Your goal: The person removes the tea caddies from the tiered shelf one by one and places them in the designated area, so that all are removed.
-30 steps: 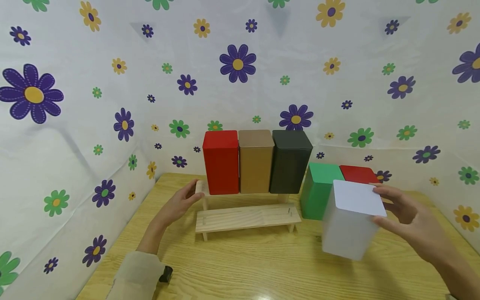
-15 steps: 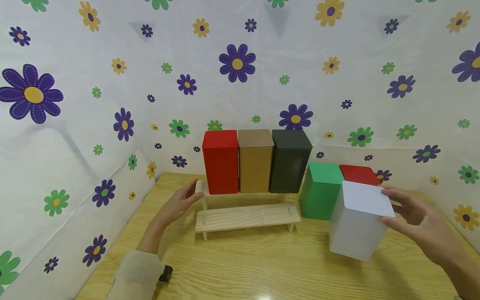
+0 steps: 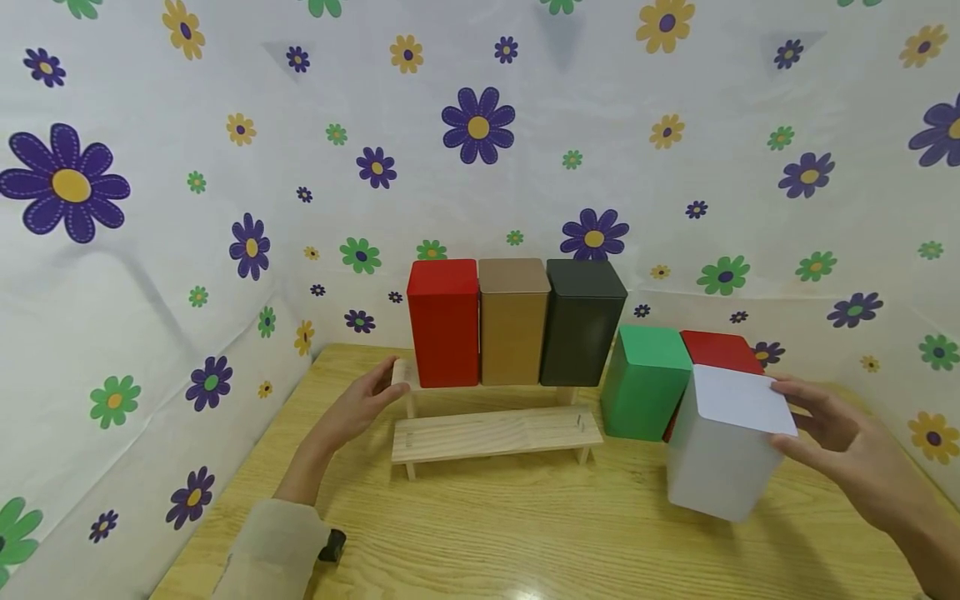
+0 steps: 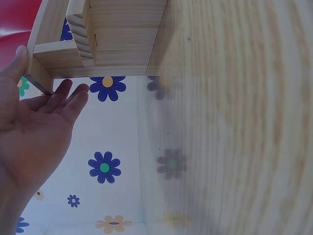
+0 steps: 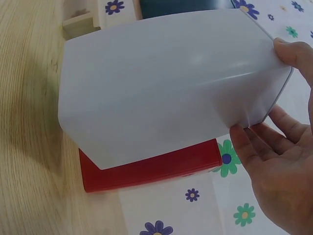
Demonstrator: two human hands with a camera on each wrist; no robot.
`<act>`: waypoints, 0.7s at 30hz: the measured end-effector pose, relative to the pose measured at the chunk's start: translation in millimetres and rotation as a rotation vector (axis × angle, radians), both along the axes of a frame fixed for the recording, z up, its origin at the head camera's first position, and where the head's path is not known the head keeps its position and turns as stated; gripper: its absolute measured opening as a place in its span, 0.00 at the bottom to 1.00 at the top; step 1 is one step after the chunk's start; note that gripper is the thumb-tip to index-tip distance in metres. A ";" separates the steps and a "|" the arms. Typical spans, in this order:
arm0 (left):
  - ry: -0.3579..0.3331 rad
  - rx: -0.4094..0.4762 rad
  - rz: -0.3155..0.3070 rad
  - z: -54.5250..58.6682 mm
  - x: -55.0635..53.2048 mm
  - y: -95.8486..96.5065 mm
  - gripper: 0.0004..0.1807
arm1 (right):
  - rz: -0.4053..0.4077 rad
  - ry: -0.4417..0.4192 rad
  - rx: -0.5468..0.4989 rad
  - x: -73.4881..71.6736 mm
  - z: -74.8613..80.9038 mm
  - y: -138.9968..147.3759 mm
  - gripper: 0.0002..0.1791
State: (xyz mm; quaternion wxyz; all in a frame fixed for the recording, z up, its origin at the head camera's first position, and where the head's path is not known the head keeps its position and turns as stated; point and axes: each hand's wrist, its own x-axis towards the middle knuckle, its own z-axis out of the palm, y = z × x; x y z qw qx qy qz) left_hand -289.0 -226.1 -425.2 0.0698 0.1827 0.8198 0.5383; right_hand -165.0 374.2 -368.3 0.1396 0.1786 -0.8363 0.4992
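My right hand [image 3: 855, 450] holds a white tin [image 3: 731, 450] near its top, thumb on one side and fingers on the other. In the right wrist view the white tin [image 5: 166, 83] appears just above the table and partly covers a red tin [image 5: 151, 169]. At the left end of a two-step wooden stand [image 3: 495, 435], my left hand [image 3: 367, 404] grips the upper step. The left wrist view shows the thumb on that step's end [image 4: 39, 73] and the fingers under it. A red tin [image 3: 446, 333], a gold tin [image 3: 514, 333] and a black tin [image 3: 581, 333] stand in a row on the upper step.
Between the stand and the white tin, a green tin [image 3: 647, 387] stands on the wooden table [image 3: 480, 533]. The second red tin [image 3: 720, 350] is beside it, partly hidden by the white one. A flower-patterned white cloth [image 3: 420, 200] hangs behind and along the sides.
The white tin has moved to the right with my right hand, showing more of the green tin and a sliver of the red tin behind. My left hand has stayed on the stand.
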 end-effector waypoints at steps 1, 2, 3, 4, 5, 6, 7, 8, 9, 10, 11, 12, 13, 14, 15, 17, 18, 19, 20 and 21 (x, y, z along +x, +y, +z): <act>0.001 -0.001 0.000 0.0 -0.1 0.0 0.45 | 0.014 -0.002 -0.018 -0.3 -0.6 1.3 0.38; 0.001 -0.002 0.002 0.0 -0.2 0.0 0.45 | 0.031 -0.007 -0.045 -0.7 -1.2 2.6 0.38; 0.001 -0.004 0.002 0.0 -0.2 0.0 0.45 | 0.045 -0.012 -0.067 -1.2 -1.9 3.9 0.39; 0.002 -0.006 0.003 -0.1 -0.4 -0.1 0.45 | 0.061 -0.020 -0.095 -1.8 -2.6 5.2 0.39; 0.003 -0.008 0.003 -0.2 -0.4 -0.2 0.45 | 0.065 -0.023 -0.103 -2.4 -3.5 6.6 0.39; 0.003 -0.009 0.005 -0.3 -0.5 -0.1 0.45 | 0.067 -0.026 -0.106 -3.0 -4.2 8.0 0.39; 0.004 -0.009 0.005 -0.2 -0.5 0.0 0.45 | 0.073 -0.031 -0.115 -3.6 -4.6 9.3 0.39; 0.004 -0.010 0.006 -0.3 -0.5 0.1 0.45 | 0.076 -0.033 -0.122 -4.3 -5.5 10.6 0.39; 0.004 -0.009 0.006 -0.3 -0.6 0.2 0.45 | 0.072 -0.036 -0.120 -5.0 -6.4 12.1 0.38; 0.004 -0.008 0.007 -0.4 -0.7 0.3 0.45 | 0.061 -0.038 -0.108 -5.6 -7.1 13.7 0.38; 0.003 -0.007 0.007 -0.4 -0.8 0.5 0.45 | 0.050 -0.039 -0.093 -6.3 -7.9 15.5 0.38; 0.002 -0.006 0.007 -0.4 -0.8 0.5 0.45 | 0.041 -0.043 -0.079 -6.8 -8.5 17.5 0.37; 0.002 -0.007 0.008 -0.5 -1.0 0.5 0.45 | 0.023 -0.046 -0.069 -7.2 -8.8 18.9 0.37; 0.001 -0.009 0.010 -0.7 -1.2 0.3 0.46 | 0.021 -0.049 -0.067 -7.9 -10.0 21.1 0.37; 0.001 -0.008 0.010 -0.8 -1.4 0.2 0.46 | 0.016 -0.052 -0.056 -8.4 -10.6 23.0 0.37; 0.000 -0.010 0.012 -1.1 -1.8 0.0 0.46 | 0.023 -0.055 -0.052 -9.4 -11.9 26.5 0.37; 0.000 -0.011 0.013 -1.2 -1.9 -0.1 0.46 | 0.033 -0.056 -0.060 -9.9 -12.8 27.7 0.37; -0.001 -0.011 0.014 -1.2 -2.0 -0.1 0.46 | 0.046 -0.059 -0.070 -10.5 -13.9 28.6 0.36; -0.002 -0.010 0.014 -1.2 -2.1 0.0 0.46 | 0.057 -0.058 -0.061 -11.0 -15.4 29.7 0.36; -0.004 -0.009 0.014 -1.2 -2.1 0.0 0.46 | 0.054 -0.057 -0.049 -11.4 -16.6 30.2 0.36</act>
